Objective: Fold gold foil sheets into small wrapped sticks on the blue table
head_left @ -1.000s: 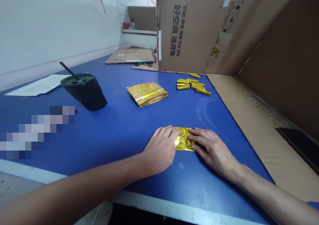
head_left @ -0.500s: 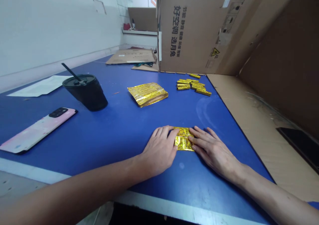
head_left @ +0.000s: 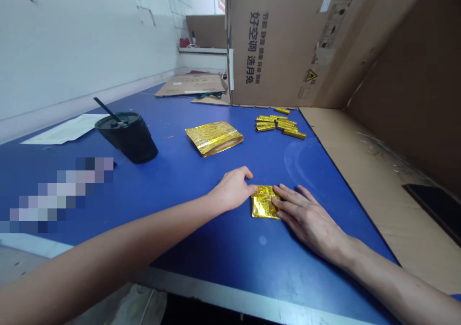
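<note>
A folded sheet of shiny gold foil paper (head_left: 264, 205) lies flat on the blue table top. My right hand (head_left: 302, 210) rests on its right side, fingers stretched out and pressing lightly on the foil. Just left of it is my left hand (head_left: 232, 190), turned on its side with thumb and forefinger apart. The left thumb tip is at the foil's upper left edge; whether it touches is hard to tell. Beyond the hands lies a stack of gold foil sheets (head_left: 214, 137). Several narrow folded gold strips (head_left: 286, 123) sit in a loose pile farther back on the right.
A black cup with a straw (head_left: 127, 138) stands on the left, near a white paper (head_left: 61, 130) and a pixelated, blurred object (head_left: 61, 190). Flat cardboard (head_left: 192, 84) lies at the back. A large cardboard box (head_left: 281, 42) walls off the back right.
My left hand has lifted from the foil's left side and shifted slightly away, opening thumb from forefinger. The right hand and the foil have stayed in place.
</note>
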A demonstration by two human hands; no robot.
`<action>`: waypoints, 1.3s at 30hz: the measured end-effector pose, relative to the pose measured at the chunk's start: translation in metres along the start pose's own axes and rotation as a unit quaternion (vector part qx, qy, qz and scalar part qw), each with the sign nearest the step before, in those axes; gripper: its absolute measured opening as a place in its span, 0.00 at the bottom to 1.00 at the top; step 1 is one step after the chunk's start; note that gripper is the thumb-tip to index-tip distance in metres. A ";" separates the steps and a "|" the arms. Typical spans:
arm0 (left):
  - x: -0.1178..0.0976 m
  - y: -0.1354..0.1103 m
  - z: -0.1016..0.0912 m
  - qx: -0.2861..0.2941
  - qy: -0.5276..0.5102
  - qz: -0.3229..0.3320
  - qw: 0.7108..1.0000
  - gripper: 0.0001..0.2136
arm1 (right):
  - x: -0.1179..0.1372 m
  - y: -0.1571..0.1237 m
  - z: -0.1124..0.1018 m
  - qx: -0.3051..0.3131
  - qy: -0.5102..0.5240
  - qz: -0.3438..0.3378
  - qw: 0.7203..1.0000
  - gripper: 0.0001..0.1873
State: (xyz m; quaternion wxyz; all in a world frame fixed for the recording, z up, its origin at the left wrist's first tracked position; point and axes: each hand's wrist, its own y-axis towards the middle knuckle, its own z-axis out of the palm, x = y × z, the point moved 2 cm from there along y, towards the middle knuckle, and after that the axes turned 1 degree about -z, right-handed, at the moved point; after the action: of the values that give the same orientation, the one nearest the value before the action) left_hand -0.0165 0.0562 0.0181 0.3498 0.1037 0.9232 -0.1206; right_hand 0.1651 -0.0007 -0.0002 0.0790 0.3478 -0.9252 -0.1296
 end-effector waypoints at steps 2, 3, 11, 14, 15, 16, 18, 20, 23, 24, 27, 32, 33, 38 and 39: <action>-0.002 0.005 0.003 0.008 -0.006 -0.016 1.000 0.16 | 0.000 0.000 0.000 0.003 0.003 0.004 1.000 0.15; -0.003 0.007 0.004 0.009 -0.007 -0.020 1.000 0.17 | 0.001 0.000 0.000 0.004 0.005 0.006 1.000 0.15; -0.006 0.008 0.005 0.027 -0.024 -0.053 0.998 0.17 | 0.001 0.001 0.000 0.004 0.017 0.019 1.000 0.15; -0.005 0.009 0.005 0.041 -0.035 -0.073 0.996 0.14 | 0.001 0.000 0.001 0.002 0.016 0.020 1.000 0.15; -0.005 0.009 0.005 0.045 -0.036 -0.074 0.996 0.14 | 0.001 0.000 0.001 0.001 0.016 0.019 1.000 0.15; -0.004 0.010 0.005 0.049 -0.037 -0.073 0.996 0.13 | 0.001 0.001 0.001 0.002 0.015 0.019 1.000 0.15; -0.004 0.012 0.006 0.056 -0.032 -0.063 0.996 0.10 | 0.001 0.001 0.001 0.003 0.014 0.019 1.000 0.15; -0.003 0.015 0.005 0.059 -0.020 -0.049 0.997 0.06 | 0.001 0.001 0.000 0.006 0.014 0.019 1.000 0.15; -0.003 0.020 0.003 0.042 0.003 -0.021 0.999 0.05 | 0.002 0.001 0.000 0.006 0.018 0.020 1.000 0.15; -0.003 0.021 0.002 0.033 0.009 -0.012 0.999 0.06 | 0.002 0.001 0.000 0.005 0.019 0.021 1.000 0.15; -0.003 0.022 0.000 0.026 0.013 0.004 1.000 0.07 | 0.001 0.001 -0.001 0.007 0.021 0.020 1.000 0.15; -0.001 0.017 0.003 0.051 -0.004 0.004 0.999 0.06 | 0.001 0.001 0.000 0.005 0.020 0.017 1.000 0.15; 0.000 0.015 0.003 0.052 -0.005 0.008 0.999 0.06 | 0.001 0.000 0.000 0.002 0.021 0.016 1.000 0.15; -0.002 0.008 0.002 0.021 0.022 0.051 0.998 0.05 | 0.002 0.001 -0.002 0.010 0.012 0.015 1.000 0.14; -0.003 0.005 0.002 0.008 0.040 0.068 0.997 0.05 | 0.002 0.001 -0.003 0.013 0.010 0.016 1.000 0.14</action>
State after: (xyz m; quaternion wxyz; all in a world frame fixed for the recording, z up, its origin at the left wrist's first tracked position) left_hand -0.0117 0.0602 0.0174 0.3187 0.1733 0.9266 -0.0994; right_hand 0.1634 -0.0015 0.0027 0.0852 0.3356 -0.9314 -0.1126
